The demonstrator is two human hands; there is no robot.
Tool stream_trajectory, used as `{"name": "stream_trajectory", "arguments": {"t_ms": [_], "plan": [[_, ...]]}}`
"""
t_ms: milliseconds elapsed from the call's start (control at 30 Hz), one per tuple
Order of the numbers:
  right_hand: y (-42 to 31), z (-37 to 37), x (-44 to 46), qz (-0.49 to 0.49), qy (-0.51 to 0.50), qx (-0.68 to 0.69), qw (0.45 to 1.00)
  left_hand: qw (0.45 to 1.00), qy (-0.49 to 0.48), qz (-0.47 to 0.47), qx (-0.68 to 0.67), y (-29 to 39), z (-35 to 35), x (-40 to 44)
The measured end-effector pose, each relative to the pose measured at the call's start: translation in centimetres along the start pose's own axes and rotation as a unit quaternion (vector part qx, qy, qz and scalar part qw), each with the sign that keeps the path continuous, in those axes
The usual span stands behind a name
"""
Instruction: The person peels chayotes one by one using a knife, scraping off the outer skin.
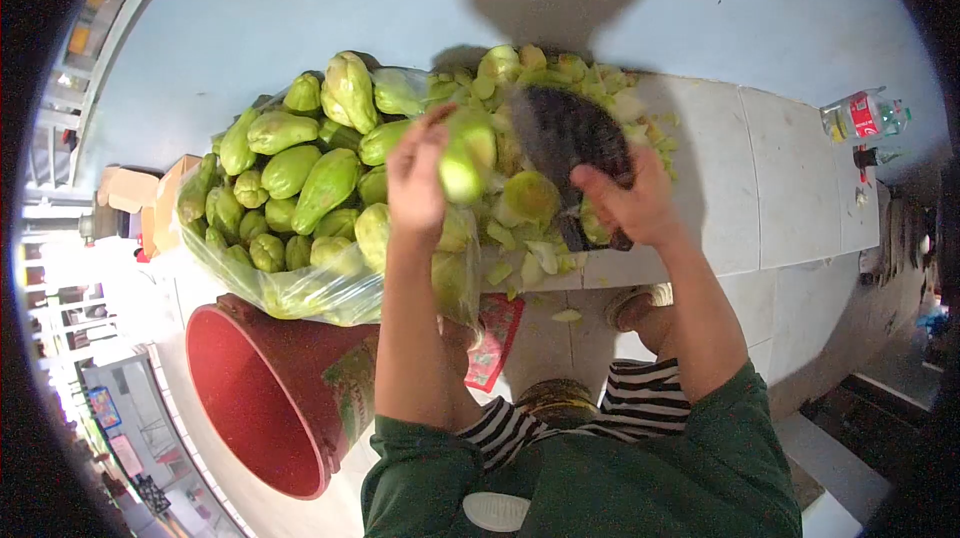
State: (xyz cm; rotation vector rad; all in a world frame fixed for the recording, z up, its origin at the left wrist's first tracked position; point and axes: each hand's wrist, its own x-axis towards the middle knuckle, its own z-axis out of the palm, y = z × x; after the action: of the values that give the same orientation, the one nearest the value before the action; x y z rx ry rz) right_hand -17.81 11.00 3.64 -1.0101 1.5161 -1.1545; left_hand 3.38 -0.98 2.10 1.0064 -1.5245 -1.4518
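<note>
My left hand (415,173) is closed on a pale green chayote (466,160), which is smeared by motion. My right hand (640,200) is closed on a broad dark blade-like tool (575,138), its thumb laid along the near side. The tool is blurred, and its handle is hidden. Under and around it lie cut chayote pieces (540,256) and pale trimmings on the tiled ledge. A halved-looking chayote (530,198) sits between my hands. To the left, whole chayotes (328,188) fill a clear plastic bag (310,298), which is open at the top.
Below the bag, a large red bucket (255,403) lies tipped toward the left. A plastic bottle (868,116) with a red label stands at the right end of the tiled ledge (705,178). A yellowish container (557,402) is on the floor between my legs. A wall rises behind the ledge.
</note>
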Motion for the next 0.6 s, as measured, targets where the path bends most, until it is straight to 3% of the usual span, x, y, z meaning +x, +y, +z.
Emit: {"name": "stream_trajectory", "arguments": {"t_ms": [67, 133, 200, 267, 300, 333, 400, 600], "plan": [[0.0, -0.7, 0.3, 0.037, 0.027, 0.062, 0.997, 0.971, 0.065, -0.073, -0.217, 1.4, -0.4, 0.3], [0.2, -0.9, 0.8, -0.106, 0.094, 0.167, 0.976, 0.958, 0.053, -0.094, -0.267, 2.3, -0.6, 0.0], [-0.1, -0.5, 0.9, -0.105, 0.126, 0.119, 0.979, 0.915, -0.009, -0.100, -0.390, 2.1, -0.6, -0.2], [-0.3, 0.3, 0.6, -0.174, 0.203, -0.216, 0.939, 0.908, -0.013, -0.109, -0.403, 1.8, -0.3, -0.2], [0.0, 0.7, 0.3, -0.180, 0.200, -0.286, 0.920, 0.901, -0.016, -0.117, -0.418, 1.8, 0.0, -0.2], [0.0, 0.8, 0.1, -0.181, 0.201, -0.287, 0.919, 0.901, -0.017, -0.116, -0.418, 1.9, 0.3, -0.2], [0.0, 1.1, -0.1, -0.150, 0.075, -0.243, 0.955, 0.913, -0.013, -0.108, -0.394, 2.2, 0.8, -0.3], [0.0, 1.2, -0.2, -0.180, 0.061, -0.239, 0.952, 0.914, -0.022, -0.103, -0.391, 1.9, 1.0, -0.2]]}}
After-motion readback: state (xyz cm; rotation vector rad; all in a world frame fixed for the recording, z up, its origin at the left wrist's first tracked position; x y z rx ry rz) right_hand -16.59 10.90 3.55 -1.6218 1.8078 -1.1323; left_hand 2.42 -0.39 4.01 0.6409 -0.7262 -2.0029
